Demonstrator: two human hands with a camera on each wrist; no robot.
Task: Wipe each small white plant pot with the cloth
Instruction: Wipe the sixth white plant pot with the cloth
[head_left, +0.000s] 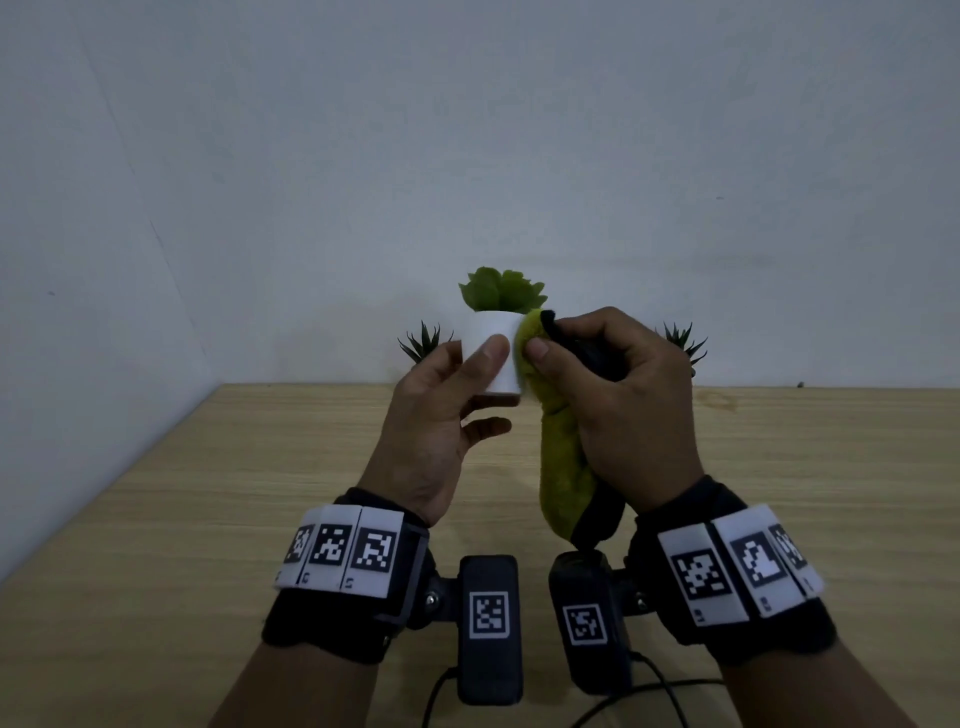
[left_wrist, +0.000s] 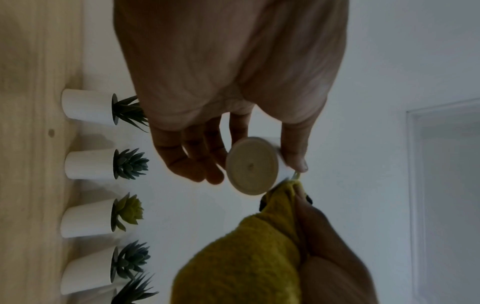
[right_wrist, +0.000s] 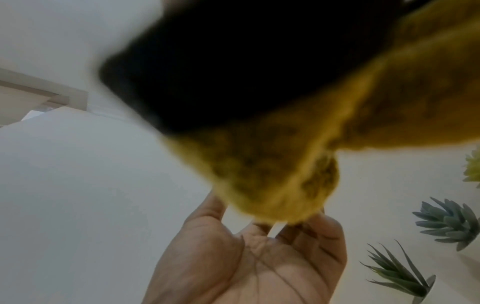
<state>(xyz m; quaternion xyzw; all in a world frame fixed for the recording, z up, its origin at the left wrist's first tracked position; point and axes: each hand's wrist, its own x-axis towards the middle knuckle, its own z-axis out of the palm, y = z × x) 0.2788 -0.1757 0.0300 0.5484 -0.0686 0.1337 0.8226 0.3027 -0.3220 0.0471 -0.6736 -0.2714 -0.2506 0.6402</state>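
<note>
Both hands up: left hand (head_left: 441, 410) holds pot (head_left: 493, 358), right hand (head_left: 618, 405) presses cloth (head_left: 561, 457).

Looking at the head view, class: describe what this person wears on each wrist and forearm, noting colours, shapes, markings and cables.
Both hands, left hand and right hand, are bare. Each wrist carries a black fabric wrist strap topped by a curved white band of square black-and-white coded markers. Inside each wrist sits a black box-shaped camera unit bearing one more marker; thin black cables trail from them. No sleeves show.
</note>
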